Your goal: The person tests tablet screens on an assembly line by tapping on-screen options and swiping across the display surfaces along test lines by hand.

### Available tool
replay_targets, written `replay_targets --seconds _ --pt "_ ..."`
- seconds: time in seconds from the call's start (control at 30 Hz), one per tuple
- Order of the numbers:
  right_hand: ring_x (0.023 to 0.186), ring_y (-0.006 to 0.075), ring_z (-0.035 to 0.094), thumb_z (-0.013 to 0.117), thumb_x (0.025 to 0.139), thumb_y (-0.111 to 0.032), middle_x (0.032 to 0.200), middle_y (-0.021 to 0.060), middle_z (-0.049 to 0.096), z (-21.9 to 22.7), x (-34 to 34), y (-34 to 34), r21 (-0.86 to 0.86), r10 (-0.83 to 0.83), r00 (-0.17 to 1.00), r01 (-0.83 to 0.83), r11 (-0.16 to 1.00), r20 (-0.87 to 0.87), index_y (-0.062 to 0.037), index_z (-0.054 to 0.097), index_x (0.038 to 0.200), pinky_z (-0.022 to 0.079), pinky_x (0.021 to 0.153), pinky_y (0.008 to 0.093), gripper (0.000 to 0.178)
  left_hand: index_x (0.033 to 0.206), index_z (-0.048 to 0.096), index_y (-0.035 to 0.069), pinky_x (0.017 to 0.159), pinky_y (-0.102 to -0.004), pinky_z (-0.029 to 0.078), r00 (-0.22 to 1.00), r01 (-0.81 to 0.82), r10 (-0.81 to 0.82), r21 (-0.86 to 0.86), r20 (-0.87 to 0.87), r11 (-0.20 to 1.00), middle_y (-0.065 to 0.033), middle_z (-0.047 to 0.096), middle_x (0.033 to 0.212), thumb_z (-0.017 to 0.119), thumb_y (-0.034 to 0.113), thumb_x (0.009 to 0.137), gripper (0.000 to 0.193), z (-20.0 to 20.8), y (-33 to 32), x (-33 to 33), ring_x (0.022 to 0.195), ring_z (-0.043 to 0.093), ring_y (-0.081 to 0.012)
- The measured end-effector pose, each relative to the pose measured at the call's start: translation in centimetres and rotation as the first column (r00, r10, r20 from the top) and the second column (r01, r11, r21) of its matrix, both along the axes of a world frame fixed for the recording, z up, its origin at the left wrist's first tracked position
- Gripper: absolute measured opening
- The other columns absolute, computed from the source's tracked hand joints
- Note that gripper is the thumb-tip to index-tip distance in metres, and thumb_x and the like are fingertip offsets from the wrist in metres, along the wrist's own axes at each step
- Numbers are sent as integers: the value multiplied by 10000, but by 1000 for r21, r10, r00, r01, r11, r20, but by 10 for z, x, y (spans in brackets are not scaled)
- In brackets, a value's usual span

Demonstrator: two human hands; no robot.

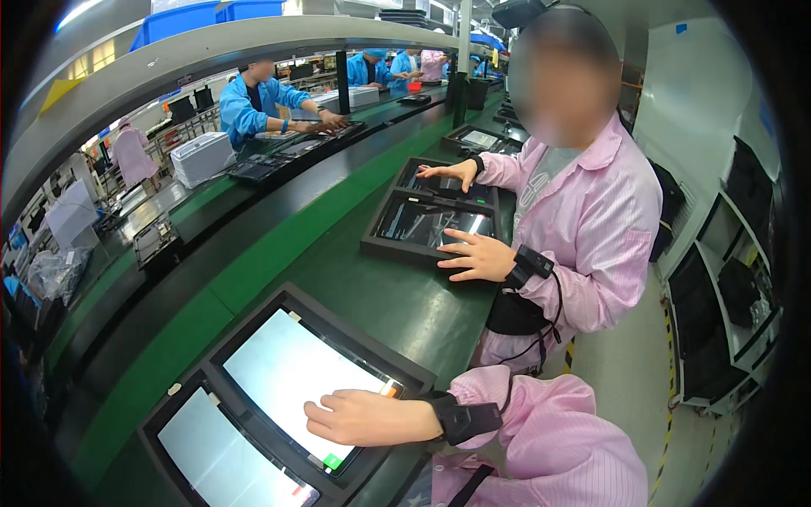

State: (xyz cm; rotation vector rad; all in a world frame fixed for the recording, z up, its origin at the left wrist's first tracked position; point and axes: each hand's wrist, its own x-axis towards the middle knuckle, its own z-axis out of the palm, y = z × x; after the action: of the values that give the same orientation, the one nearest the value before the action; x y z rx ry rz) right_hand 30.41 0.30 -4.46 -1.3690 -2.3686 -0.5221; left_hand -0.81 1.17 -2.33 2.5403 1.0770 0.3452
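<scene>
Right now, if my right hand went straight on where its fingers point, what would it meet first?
Most likely the lit white screen under your right hand; whether it already touches is unclear. Skimming level instead, it would probably come to the dark divider beside that screen.

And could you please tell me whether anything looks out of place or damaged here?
Nothing clearly stands out: both lit screens sit in their black tray. Only the crumpled clear plastic at far left looks untidy.
</scene>
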Motion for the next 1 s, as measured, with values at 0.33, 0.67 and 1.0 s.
replay_targets --seconds 0.33,0.67,1.0 --pt "882 206 550 585 725 -109 954 84 515 -1 -14 30 153 361 908 -334 930 -210 -15 525 975 483 791 302 274 933 616 53 841 -420 388 1000 -1 1 71 -2 998 -122 567 924 711 92 738 221 -4 1 0 939 491 -334" --pt "847 219 584 579 767 -88 1045 98 604 1 15 44 16 402 838 -427 904 -370 -7 617 981 483 724 320 232 841 614 70 789 -402 381 1000 8 -8 52 1 999 -94 559 850 729 79 714 172 3 2 9 878 507 -304" --pt "793 194 556 612 739 -46 973 34 617 2 23 41 0 310 829 -350 937 -467 -54 629 905 461 680 307 166 962 603 50 813 -405 386 994 17 -20 -27 -107 999 -92 598 941 666 6 747 228 9 5 2 924 537 -302"
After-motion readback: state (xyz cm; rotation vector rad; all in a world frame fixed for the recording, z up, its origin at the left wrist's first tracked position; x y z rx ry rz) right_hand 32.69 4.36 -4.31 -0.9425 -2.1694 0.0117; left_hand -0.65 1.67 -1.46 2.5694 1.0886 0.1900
